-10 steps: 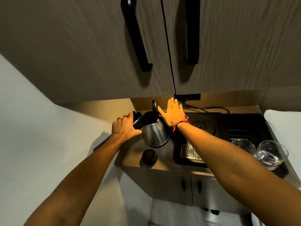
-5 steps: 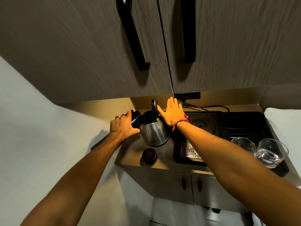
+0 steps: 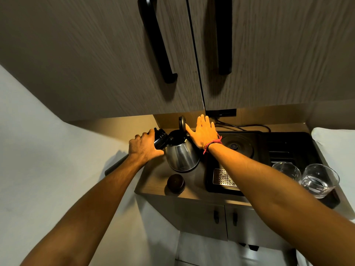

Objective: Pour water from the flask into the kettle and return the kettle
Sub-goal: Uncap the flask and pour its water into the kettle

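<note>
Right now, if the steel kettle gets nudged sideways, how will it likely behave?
The steel kettle probably resists tipping: its base is wider than its top. It may slide, since the wooden counter looks smooth. The open lid could flop shut; the right hand braces it.

Wooden bench (image 3: 153, 181) carries steel kettle (image 3: 182, 156), round dark cap (image 3: 175, 183) near front edge, black tray (image 3: 269, 150) alongside.

kettle (image 3: 182, 156): silver, black lid | flask (image 3: 160, 138): black | cupboard doors (image 3: 96, 54): wood-grain
</note>
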The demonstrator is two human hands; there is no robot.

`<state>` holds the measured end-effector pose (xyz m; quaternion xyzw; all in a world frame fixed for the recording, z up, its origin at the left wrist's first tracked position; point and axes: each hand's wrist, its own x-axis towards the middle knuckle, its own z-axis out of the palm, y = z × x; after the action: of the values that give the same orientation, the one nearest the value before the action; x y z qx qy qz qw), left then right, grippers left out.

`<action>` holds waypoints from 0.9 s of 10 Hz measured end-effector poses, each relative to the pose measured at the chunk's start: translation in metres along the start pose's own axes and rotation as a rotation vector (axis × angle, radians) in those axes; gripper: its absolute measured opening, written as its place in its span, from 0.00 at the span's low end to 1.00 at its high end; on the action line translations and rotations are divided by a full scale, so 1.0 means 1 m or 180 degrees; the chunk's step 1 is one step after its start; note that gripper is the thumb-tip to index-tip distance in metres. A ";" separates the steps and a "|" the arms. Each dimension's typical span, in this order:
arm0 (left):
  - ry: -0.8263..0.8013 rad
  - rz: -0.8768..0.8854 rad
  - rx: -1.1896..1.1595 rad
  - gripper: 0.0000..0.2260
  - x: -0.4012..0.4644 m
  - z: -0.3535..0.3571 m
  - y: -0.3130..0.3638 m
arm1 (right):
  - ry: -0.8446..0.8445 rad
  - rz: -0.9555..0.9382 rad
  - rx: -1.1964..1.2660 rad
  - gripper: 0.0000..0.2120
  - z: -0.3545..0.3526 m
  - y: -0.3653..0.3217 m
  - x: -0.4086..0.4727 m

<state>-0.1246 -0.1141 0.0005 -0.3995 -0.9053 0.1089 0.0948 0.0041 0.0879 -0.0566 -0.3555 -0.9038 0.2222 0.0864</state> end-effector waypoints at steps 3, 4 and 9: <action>0.0007 0.0033 0.0073 0.35 -0.001 -0.004 0.000 | -0.0023 0.0004 0.0017 0.47 0.001 0.000 0.000; -0.0007 0.0047 0.0125 0.34 -0.001 -0.005 0.001 | -0.0011 0.0006 -0.0005 0.47 -0.001 0.000 -0.001; -0.0055 0.0045 0.0144 0.34 -0.005 -0.011 0.008 | 0.0016 0.0019 -0.0070 0.47 -0.002 -0.001 -0.002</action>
<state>-0.1129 -0.1114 0.0084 -0.4027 -0.9005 0.1335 0.0952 0.0053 0.0867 -0.0540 -0.3596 -0.9049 0.2116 0.0841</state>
